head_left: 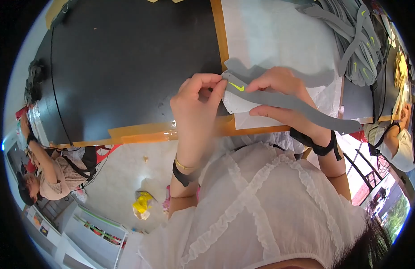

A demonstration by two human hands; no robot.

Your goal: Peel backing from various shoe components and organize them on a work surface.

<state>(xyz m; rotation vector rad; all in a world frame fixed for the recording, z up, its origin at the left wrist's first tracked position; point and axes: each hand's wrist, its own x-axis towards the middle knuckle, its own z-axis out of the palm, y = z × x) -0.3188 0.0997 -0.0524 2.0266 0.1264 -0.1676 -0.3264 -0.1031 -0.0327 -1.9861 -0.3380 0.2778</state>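
A long curved grey strip [297,105] with a small yellow-green mark at its left end runs between my hands. The thumb and index finger of my left hand [195,101] pinch that left end. My right hand [283,83] is closed around the strip's middle, fingers on its far side and thumb on its near side; the free end reaches right, past my wrist. Just behind it, a second grey strip [321,79] lies on the white sheet [265,31], partly hidden by my right hand.
A pile of similar grey strips [362,56] lies at the far right. The black tabletop [126,67] has brown tape [142,133] along its near edge. One person [55,175] is at the left, another [393,143] at the right. A yellow bag [143,204] lies on the floor.
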